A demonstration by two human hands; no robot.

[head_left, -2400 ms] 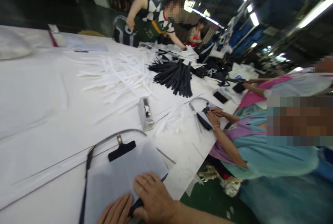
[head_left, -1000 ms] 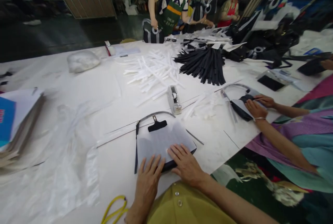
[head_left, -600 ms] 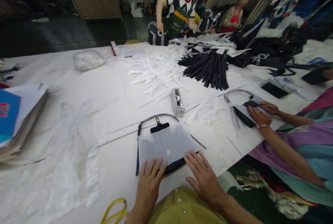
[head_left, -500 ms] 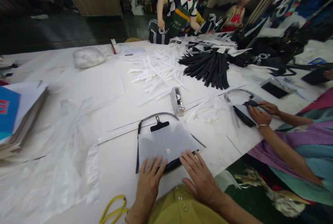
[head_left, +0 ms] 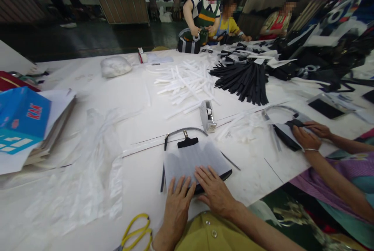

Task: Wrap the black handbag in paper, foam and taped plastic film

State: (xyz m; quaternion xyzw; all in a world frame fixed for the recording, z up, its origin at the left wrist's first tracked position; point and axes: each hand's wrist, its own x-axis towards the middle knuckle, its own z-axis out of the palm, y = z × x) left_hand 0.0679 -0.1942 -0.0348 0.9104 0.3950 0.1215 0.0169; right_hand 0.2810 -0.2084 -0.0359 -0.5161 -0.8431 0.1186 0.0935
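Note:
A handbag (head_left: 225, 174) lies flat on the white table before me, its top covered by a pale grey sheet (head_left: 189, 159). The bag's dark strap (head_left: 187, 129) arches at the far side, and a black flap with a metal clasp (head_left: 187, 142) lies over the sheet's far edge. My left hand (head_left: 179, 200) rests with fingers stretched out on the near left edge of the sheet. My right hand (head_left: 214, 190) lies flat, fingers extended, on the near middle of it. Neither hand grips anything. Yellow-handled scissors (head_left: 136, 231) lie left of my left wrist.
A tape dispenser (head_left: 208, 116) stands beyond the bag. White strips (head_left: 187, 81) and black straps (head_left: 245, 81) are piled behind it. Clear plastic (head_left: 87, 165) and a blue box (head_left: 25, 116) lie to the left. At right, a co-worker's hands (head_left: 308, 136) touch another bag (head_left: 288, 138).
My right hand has moved left from the bag's near right edge onto the sheet, closer to my left hand. The camera view has shifted slightly left and up.

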